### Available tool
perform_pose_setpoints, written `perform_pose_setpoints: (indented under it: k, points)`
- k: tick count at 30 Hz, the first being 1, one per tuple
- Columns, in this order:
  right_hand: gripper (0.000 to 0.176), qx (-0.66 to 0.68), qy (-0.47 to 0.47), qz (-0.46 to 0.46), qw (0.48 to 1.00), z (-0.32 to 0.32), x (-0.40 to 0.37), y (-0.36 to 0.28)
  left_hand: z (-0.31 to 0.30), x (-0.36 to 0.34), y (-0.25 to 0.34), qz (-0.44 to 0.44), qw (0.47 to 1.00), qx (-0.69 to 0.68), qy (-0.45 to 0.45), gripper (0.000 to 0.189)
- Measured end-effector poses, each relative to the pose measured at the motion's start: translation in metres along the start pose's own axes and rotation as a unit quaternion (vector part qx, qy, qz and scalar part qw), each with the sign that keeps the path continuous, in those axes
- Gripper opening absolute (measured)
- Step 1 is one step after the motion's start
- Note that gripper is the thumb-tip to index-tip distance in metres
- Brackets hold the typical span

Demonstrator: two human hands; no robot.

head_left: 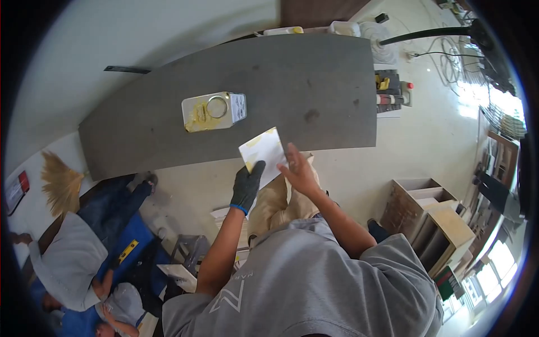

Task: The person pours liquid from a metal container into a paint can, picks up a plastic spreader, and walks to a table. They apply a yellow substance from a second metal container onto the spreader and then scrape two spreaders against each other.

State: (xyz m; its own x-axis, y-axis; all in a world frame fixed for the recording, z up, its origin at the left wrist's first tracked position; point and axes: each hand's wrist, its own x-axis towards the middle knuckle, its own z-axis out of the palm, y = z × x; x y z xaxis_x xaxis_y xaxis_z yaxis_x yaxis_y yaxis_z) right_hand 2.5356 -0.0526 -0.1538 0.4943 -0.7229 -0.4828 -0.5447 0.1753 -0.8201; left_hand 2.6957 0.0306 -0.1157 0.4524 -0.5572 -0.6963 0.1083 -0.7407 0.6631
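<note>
My left hand (247,186), in a dark glove with a blue cuff, grips a white rectangular piece (264,150) by its lower left edge, the thumb lying on its face. Yellow smears mark the corners and edges of the piece. At its right edge is my bare right hand (299,172), fingers stretched and apart. Beyond them, on the dark grey tabletop (325,67), lies a rectangular metal can (205,112) with a round lid and yellow drips over its top.
Two other people (73,261) are low on the left, by a blue surface with a yellow spirit level (128,251). A straw broom (62,182) leans near the wall. Wooden cabinet boxes (429,219) stand right. A fan (499,121) and loose cables (446,64) are at upper right.
</note>
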Motion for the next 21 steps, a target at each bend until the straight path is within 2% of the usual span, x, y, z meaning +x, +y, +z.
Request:
perform_pose_setpoints:
  k: [3,6,9,12,14,15,17,18,19,20,21]
  points:
    - [0.08,-0.053,-0.013,-0.136,0.989,-0.037,0.009,-0.028,0.004,0.009,0.019,0.004,1.0,-0.006,-0.011,0.041]
    - [0.075,-0.287,-0.072,-0.245,0.924,-0.049,0.006,-0.046,0.01,0.021,0.02,-0.03,0.997,-0.073,-0.023,0.041]
    - [0.066,-0.371,-0.036,-0.312,0.874,-0.026,0.013,-0.021,0.02,0.026,0.027,-0.071,0.986,-0.132,-0.067,0.046]
    - [0.05,-0.15,-0.142,-0.165,0.964,-0.011,0.031,0.007,0.02,0.02,0.063,-0.164,0.967,-0.16,-0.114,0.049]
    - [0.04,-0.16,-0.177,-0.012,0.971,-0.001,0.048,0.014,0.008,0.027,0.052,-0.162,0.979,-0.106,-0.068,0.048]
    - [0.036,-0.163,-0.196,0.062,0.965,-0.002,0.057,0.023,0.001,0.027,0.045,-0.123,0.991,-0.04,-0.046,0.047]
    - [0.025,-0.276,-0.196,0.062,0.939,-0.009,0.087,0.081,-0.014,0.022,0.027,-0.048,0.992,0.114,-0.02,0.046]
    - [0.022,-0.297,-0.185,0.094,0.932,-0.036,0.109,0.131,-0.026,0.019,0.016,-0.011,0.979,0.204,-0.017,0.045]
    - [0.021,-0.339,-0.146,0.067,0.927,-0.108,0.119,0.16,-0.04,0.014,0.007,0.027,0.956,0.293,-0.015,0.044]
    - [0.017,-0.31,-0.024,0.185,0.932,-0.177,0.133,0.213,-0.053,0.005,-0.002,-0.009,0.958,0.286,-0.017,0.043]
    - [0.017,-0.355,0.094,0.088,0.926,-0.254,0.131,0.282,-0.063,-0.003,-0.011,-0.044,0.96,0.276,-0.018,0.042]
